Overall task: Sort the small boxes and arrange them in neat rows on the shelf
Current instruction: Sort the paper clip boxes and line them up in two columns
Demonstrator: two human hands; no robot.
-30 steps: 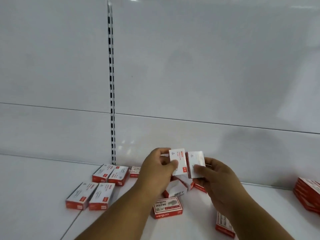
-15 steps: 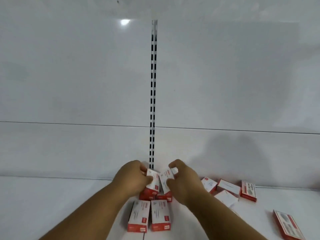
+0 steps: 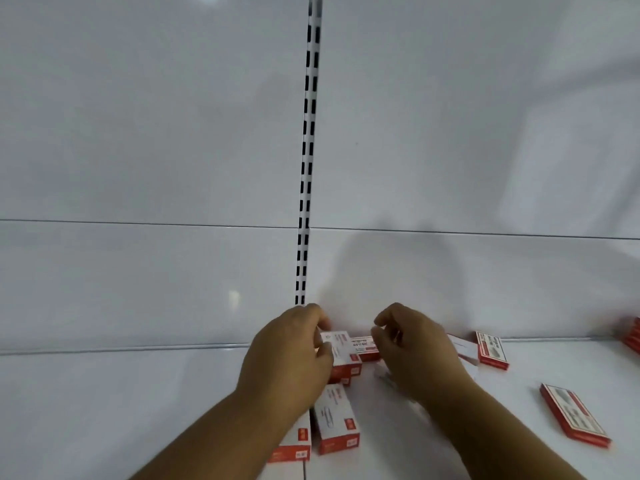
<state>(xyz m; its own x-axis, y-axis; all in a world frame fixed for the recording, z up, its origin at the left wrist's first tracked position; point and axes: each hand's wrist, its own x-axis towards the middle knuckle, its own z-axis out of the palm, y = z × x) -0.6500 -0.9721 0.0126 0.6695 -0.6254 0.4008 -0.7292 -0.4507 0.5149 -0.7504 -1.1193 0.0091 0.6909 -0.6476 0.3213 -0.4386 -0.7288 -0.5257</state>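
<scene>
Small white boxes with red ends lie on the white shelf (image 3: 138, 403). My left hand (image 3: 294, 355) grips one small box (image 3: 341, 349) with thumb and fingers and holds it on top of another box (image 3: 341, 373) by the back wall. My right hand (image 3: 415, 351) hovers just right of it, fingers curled apart and holding nothing. Another box (image 3: 363, 346) lies between the two hands. Two boxes (image 3: 334, 417) (image 3: 294, 445) lie side by side in front, partly hidden by my left forearm.
Loose boxes lie to the right: one (image 3: 491, 349) at the back wall, a white one (image 3: 462, 346) behind my right hand, one (image 3: 573, 415) nearer the front. A stack (image 3: 633, 336) sits at the far right edge. A slotted upright (image 3: 308, 168) runs up the back panel.
Both hands came down from holding two boxes up to the row by the upright. The right hand has let go of its box and opened; the left still holds one.
</scene>
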